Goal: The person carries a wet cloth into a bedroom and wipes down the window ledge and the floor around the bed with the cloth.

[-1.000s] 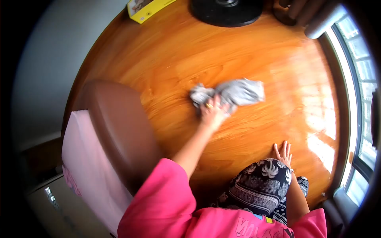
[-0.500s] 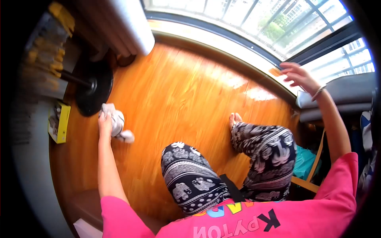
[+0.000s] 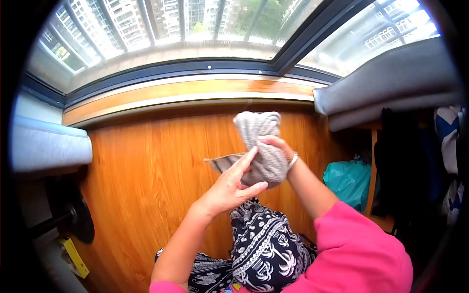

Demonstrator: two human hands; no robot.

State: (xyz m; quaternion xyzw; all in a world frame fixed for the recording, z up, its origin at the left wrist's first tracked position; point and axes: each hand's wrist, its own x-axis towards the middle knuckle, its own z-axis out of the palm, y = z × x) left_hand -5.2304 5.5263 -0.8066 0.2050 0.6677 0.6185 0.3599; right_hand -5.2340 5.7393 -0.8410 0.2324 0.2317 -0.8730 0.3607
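Note:
A bunched grey ribbed cloth (image 3: 271,163) is held up above the floor, in front of my knees. My right hand (image 3: 279,148) grips its middle, with the fingers wrapped over the folds. From the near left side, my left hand (image 3: 232,188) rests against the cloth, its thumb and fingers spread apart. One loose corner of the cloth sticks out to the left, past my left fingers. The palm side of my right hand is hidden by the fabric.
Wooden floor (image 3: 141,190) runs up to the window ledge (image 3: 185,90). A teal plastic bag (image 3: 349,183) and a grey cushion (image 3: 391,73) are at the right. A black round stand base (image 3: 80,212) and a yellow box (image 3: 73,259) sit at the left.
My view has swung to face the window. The cloth, earlier in my left hand at the far left, is now before me in my right hand. My left hand has loosened and spread.

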